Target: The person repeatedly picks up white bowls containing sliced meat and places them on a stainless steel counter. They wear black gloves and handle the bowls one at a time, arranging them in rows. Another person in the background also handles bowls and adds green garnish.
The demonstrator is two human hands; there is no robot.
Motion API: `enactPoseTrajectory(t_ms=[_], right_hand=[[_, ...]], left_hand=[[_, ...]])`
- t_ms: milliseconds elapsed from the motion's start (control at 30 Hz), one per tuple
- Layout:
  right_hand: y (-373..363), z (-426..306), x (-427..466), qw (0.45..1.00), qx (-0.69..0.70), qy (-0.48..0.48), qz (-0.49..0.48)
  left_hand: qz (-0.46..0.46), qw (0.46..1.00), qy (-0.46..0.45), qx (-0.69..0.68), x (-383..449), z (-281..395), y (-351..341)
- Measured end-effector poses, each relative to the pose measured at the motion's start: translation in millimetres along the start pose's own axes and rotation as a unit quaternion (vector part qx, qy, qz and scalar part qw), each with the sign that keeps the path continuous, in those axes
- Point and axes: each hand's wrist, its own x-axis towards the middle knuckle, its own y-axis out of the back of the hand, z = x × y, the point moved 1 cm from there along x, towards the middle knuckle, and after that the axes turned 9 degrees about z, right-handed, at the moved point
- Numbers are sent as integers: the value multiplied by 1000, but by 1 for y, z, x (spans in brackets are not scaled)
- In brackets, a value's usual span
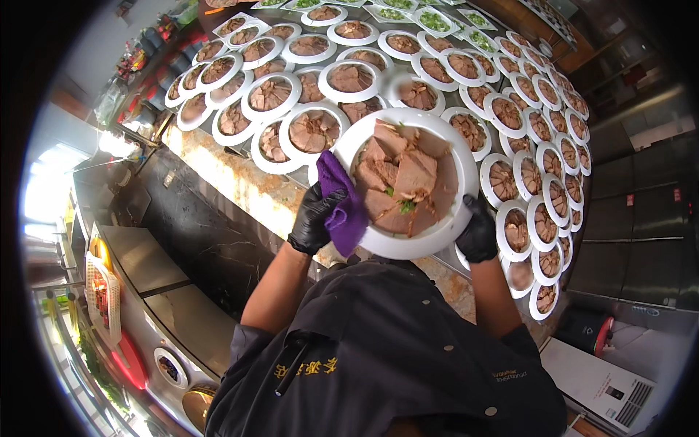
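A white round dish heaped with sliced cooked meat and a few green herb bits is held up before my chest. My left hand, in a black glove, grips its left rim through a folded purple cloth. On the lower right rim, my gloved right hand holds the dish, fingers partly hidden beneath it. Beyond the dish, many similar white plates of sliced meat, such as one plate near the edge, cover the table, several overlapping or stacked on neighbouring rims.
Square white dishes of chopped greens stand at the table's far side. A stone-patterned edge runs along the near side. Left behind are a steel counter, a white plastic basket and a red round lid. A white appliance stands lower right.
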Motion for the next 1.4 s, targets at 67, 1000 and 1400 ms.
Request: enactPoseTrajectory(t_ms=[67, 1000, 1400], right_hand=[[-19, -43, 14, 974, 104, -191, -65], [-87, 15, 30, 986, 103, -31, 131], [-129, 33, -1, 970, 200, -132, 28]], left_hand=[[-39, 997, 48, 39, 4, 17, 7], [66, 988, -73, -121, 8, -45, -13], [115, 981, -101, -121, -12, -40, -21]])
